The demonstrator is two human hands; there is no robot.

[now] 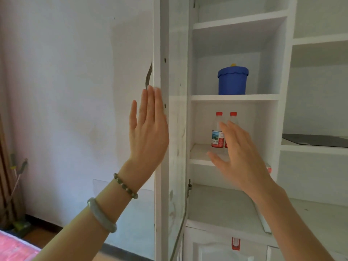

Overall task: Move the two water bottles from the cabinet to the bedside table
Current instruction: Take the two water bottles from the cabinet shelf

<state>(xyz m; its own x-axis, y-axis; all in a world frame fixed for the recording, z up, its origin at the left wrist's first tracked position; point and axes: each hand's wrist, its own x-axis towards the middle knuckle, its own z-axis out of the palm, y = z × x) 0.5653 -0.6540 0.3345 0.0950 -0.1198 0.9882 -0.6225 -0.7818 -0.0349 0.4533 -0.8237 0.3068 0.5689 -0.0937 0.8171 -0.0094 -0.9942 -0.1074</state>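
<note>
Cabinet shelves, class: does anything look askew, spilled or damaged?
Nothing stands out. Both water bottles stand upright, capped, side by side on their shelf; the blue container above sits level. No spills show.

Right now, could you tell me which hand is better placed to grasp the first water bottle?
Right. The right hand is open in front of the two bottles on the shelf, while the left hand rests flat against the open cabinet door.

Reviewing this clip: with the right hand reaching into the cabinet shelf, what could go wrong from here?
The two clear plastic water bottles with red caps stand close together, so the open right hand closing on one may topple the other. The left hand only rests flat by the open glass-panelled white cabinet door, which could swing toward the reaching arm.
</note>
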